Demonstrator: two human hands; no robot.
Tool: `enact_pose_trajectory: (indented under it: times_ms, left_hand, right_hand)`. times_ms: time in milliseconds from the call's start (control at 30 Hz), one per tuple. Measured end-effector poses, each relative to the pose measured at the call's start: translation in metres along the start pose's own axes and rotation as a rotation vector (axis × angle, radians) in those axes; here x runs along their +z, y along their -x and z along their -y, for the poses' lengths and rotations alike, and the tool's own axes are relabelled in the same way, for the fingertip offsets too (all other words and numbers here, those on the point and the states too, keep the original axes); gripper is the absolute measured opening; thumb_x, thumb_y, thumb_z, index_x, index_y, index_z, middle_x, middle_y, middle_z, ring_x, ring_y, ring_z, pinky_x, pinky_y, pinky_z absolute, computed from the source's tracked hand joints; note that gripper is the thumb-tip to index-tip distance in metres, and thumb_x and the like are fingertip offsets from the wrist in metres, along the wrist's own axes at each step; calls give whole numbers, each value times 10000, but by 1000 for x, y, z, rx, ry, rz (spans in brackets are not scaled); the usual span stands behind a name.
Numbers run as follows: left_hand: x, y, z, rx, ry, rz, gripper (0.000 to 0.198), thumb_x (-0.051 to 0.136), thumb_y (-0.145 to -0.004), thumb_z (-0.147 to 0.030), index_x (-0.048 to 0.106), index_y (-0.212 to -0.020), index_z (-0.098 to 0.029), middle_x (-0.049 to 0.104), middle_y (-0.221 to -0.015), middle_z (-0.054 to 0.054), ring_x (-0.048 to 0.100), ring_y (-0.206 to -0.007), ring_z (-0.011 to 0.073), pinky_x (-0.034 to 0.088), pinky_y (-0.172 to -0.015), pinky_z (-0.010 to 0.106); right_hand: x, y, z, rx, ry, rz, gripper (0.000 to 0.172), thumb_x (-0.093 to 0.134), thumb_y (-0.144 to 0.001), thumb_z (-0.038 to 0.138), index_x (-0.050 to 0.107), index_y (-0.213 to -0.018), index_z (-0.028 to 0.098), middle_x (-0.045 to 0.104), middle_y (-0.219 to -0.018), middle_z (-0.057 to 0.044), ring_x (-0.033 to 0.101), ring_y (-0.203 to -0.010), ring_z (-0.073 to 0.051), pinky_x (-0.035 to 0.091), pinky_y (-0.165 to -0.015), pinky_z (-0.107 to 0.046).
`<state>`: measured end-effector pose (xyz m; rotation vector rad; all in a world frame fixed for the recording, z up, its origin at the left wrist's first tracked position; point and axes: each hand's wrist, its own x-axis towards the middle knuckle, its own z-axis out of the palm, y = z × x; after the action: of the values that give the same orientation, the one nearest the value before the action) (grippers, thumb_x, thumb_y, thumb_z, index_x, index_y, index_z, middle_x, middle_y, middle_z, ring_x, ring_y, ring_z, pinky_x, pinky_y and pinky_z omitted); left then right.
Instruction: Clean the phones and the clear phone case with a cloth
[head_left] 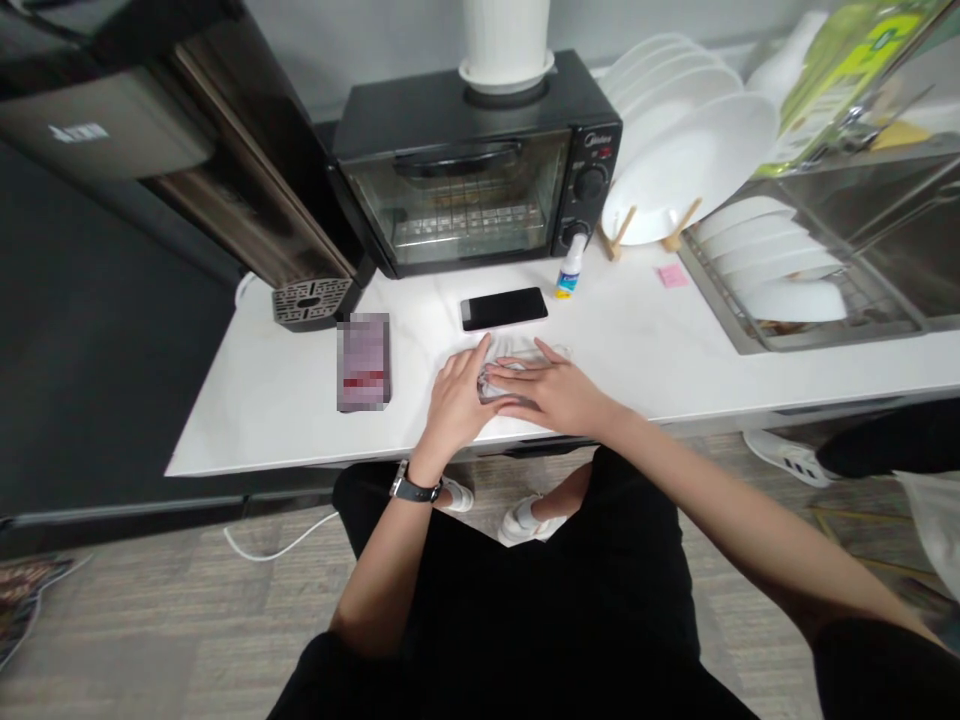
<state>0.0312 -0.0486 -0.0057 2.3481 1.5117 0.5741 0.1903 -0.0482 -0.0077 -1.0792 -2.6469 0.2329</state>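
My left hand (459, 398) lies low over the white countertop (247, 425), its fingers stretched out and thumb apart. My right hand (559, 393) reaches in from the right with spread fingers, its fingertips near the left thumb. Under and between both hands is a pale, see-through, crumpled thing (491, 391); mostly covered, its kind cannot be made out. Just behind the hands a smartphone (505, 309) with a dark screen lies flat. A small white spray bottle (570, 268) with a blue and yellow label stands right of the phone.
Left of my hands lies a blurred purple packet (365, 362). Behind stand a drink dispenser (311, 300) and a toaster oven (465, 195) bearing a white pot (508, 40). To the right are racked plates (694, 165), a pink note (673, 275) and a sink (739, 335). Another person's shoe (787, 457) shows below.
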Motion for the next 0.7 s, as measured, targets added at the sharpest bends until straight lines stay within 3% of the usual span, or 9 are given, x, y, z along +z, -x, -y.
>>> enact_pose_trajectory:
  times_ms: [167, 300, 400, 533, 700]
  left_hand:
    - [2, -2, 1, -6, 20, 1, 717, 466, -626, -451, 71, -1196, -272, 391, -1092, -8, 324, -985, 229, 258, -833, 346]
    - [2, -3, 1, -14, 34, 0, 731, 485, -609, -455, 81, -1193, -282, 399, -1085, -15, 319, -990, 232, 256, -837, 351]
    - [1, -2, -1, -17, 46, 3, 712, 496, -607, -437, 110, -1186, -287, 399, -1087, -26, 316, -993, 226, 249, -846, 353]
    - [1, -2, -1, -13, 59, 9, 704, 510, -609, -392, 121, -1184, -276, 386, -1098, -22, 320, -986, 215, 245, -852, 348]
    - [3, 0, 2, 0, 76, -26, 711, 526, -602, -377, 131, -1184, -269, 388, -1091, 0, 320, -983, 219, 254, -845, 343]
  right_hand:
    - [-18, 36, -21, 126, 53, -8, 426, 280, -741, 408, 266, -1132, 239, 364, -1129, -2, 268, -1058, -132, 22, -925, -385]
    - [-24, 56, -16, 166, 39, 17, 444, 317, -719, 421, 284, -1124, 241, 385, -1113, 1, 272, -1056, -136, 33, -931, -377]
    - [-18, 48, -4, 114, -3, 22, 476, 329, -703, 448, 275, -1128, 240, 385, -1114, 8, 258, -1063, -137, 48, -929, -384]
    - [-3, 15, 6, 0, -37, 5, 460, 306, -712, 455, 280, -1122, 249, 402, -1100, 16, 254, -1066, -136, 53, -918, -403]
    - [-4, 0, -4, -33, 3, 1, 422, 289, -737, 421, 274, -1123, 250, 419, -1086, 9, 270, -1057, -129, 70, -912, -408]
